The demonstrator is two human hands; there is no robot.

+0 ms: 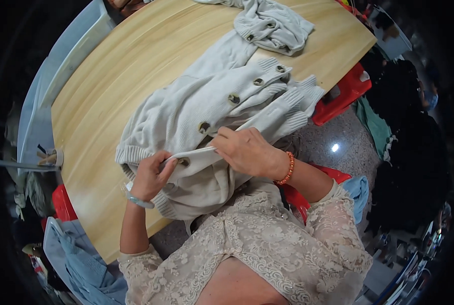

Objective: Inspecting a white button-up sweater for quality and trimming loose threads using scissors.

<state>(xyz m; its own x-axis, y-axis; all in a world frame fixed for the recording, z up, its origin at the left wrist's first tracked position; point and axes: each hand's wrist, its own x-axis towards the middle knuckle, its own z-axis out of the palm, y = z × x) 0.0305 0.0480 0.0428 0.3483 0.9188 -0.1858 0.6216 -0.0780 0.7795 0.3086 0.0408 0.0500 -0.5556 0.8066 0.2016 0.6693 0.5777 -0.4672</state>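
Note:
A pale grey knitted cardigan (176, 107) lies bunched across the near side of the table, its lower part hanging over the edge toward my lap. Large dark mottled buttons run along its front band. My left hand (153, 173) pinches one end of a band edge, close to a button (183, 161). At the other end of that stretch, my right hand (244, 150) grips the same edge between thumb and fingers. The strip between both hands is pulled fairly straight. Ribbed cuffs and hem show at the cardigan's left and right sides.
Another pale knit garment with buttons (277, 25) lies farther back on the wooden table (105, 132). Red stools (343, 96) stand at the right. Left of the table is a pale blue bin (59, 66), with blue clothing (87, 259) nearer me. A dark heap (404, 142) fills the far right.

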